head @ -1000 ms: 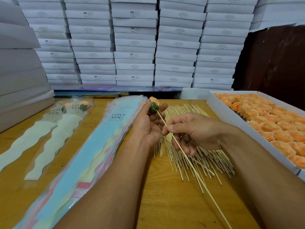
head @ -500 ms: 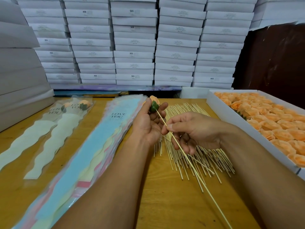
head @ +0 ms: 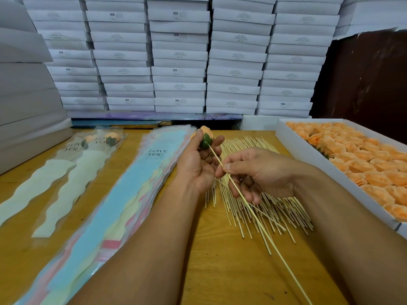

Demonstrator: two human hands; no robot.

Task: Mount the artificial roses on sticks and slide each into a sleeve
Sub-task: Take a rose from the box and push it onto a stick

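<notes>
My left hand (head: 196,164) holds an orange artificial rose (head: 206,137) by its green base, above the table's middle. A long thin stick (head: 253,214) runs from that base down to the lower right, its tip at the base. My right hand (head: 257,172) pinches the stick a little below the rose. Beneath both hands lies a pile of loose sticks (head: 259,208). A stack of pastel sleeves (head: 141,186) printed "LOVE YOU" lies to the left of my left hand. Two sleeved roses (head: 100,139) rest at the far left.
A white box of orange roses (head: 361,159) stands along the right edge of the wooden table (head: 215,267). Stacked white boxes (head: 180,56) wall off the back and the left side. A dark brown panel (head: 370,84) stands behind the rose box.
Hardly anything has moved; both hands keep the same hold on the rose and the stick, with the stick still set at the rose's base.
</notes>
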